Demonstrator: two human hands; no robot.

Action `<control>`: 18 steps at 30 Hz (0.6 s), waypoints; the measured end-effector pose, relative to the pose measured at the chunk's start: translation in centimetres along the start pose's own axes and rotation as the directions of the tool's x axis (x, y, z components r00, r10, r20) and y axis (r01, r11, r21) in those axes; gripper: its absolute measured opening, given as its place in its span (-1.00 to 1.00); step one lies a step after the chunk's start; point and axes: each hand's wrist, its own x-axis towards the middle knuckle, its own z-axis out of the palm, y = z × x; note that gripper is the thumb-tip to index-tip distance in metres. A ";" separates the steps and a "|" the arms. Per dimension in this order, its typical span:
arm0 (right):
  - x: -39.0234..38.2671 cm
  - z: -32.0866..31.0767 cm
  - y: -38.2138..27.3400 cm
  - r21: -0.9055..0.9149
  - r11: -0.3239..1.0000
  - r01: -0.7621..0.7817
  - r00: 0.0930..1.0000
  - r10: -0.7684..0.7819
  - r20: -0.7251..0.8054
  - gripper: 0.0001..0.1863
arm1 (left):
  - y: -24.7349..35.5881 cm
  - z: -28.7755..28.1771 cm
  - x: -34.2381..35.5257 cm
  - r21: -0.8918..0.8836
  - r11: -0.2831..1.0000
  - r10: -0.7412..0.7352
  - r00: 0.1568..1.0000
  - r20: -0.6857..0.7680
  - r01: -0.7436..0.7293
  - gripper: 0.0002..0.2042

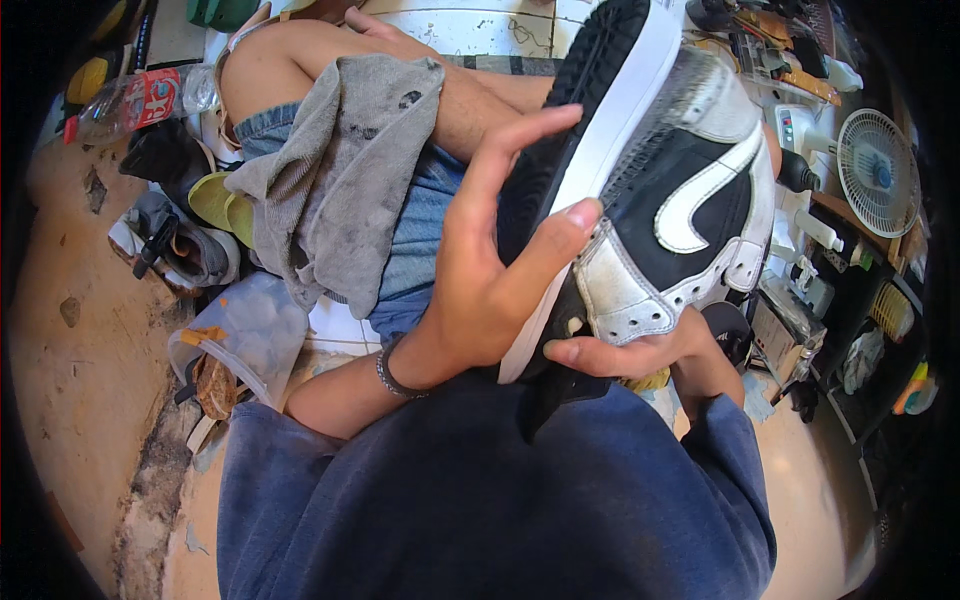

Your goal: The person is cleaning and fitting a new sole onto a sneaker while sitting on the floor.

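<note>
**Black-and-white sneaker held up in both hands**

At the lower left, on the floor point(90, 400), sits a clear plastic container point(240, 335) with brown scraps point(212, 385) at its mouth; what else it holds I cannot tell. A clear plastic bottle point(150, 100) with a red label lies on its side at the upper left; its contents cannot be made out.

By count: one sneaker in hand, one grey worn shoe point(175, 250) lying on the floor at the left, one grey stained cloth point(340, 170) draped over the person's knee, one small white fan point(878, 172) at the right, and one metal bracelet point(392, 375) on the left wrist. The shelf at the right is crowded with small bottles and tools, too many and too small to count.

The sneaker point(680, 180) is tipped on its side in front of the person's chest, above the lap, its sole turned to the left. It has a black upper, a white curved stripe on the side, grey-white scuffed leather panels with punched holes at the near end, a white midsole and a black ridged outsole.

The left hand point(490, 270) wraps the sole, fingers spread along the black tread and thumb pressed on the white midsole. The right hand point(640, 355) grips the sneaker from below at its near end, fingers curled under the scuffed panel.
</note>
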 end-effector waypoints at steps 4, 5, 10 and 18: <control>0.1 0.4 -0.9 0.040 0.998 -0.041 0.991 0.046 -0.129 -0.59 | 0.5 0.6 -1.1 -0.186 0.980 -0.080 0.997 -0.025 0.074 -0.45; 0.1 0.7 -0.7 0.151 0.988 -0.029 0.983 0.056 -0.175 -0.59 | 0.5 0.5 -1.3 -0.191 0.980 -0.062 0.998 -0.008 0.059 -0.43; 0.3 2.4 -2.0 0.622 0.775 -0.111 0.854 0.395 -0.339 -0.59 | 0.1 0.6 -2.3 -0.239 0.971 -0.014 0.999 -0.042 0.003 -0.36; 2.4 1.6 -2.9 0.464 0.839 0.285 0.816 0.043 -0.577 -0.60 | 1.1 -2.2 -0.3 -0.257 0.963 -0.090 0.995 -0.029 0.080 -0.09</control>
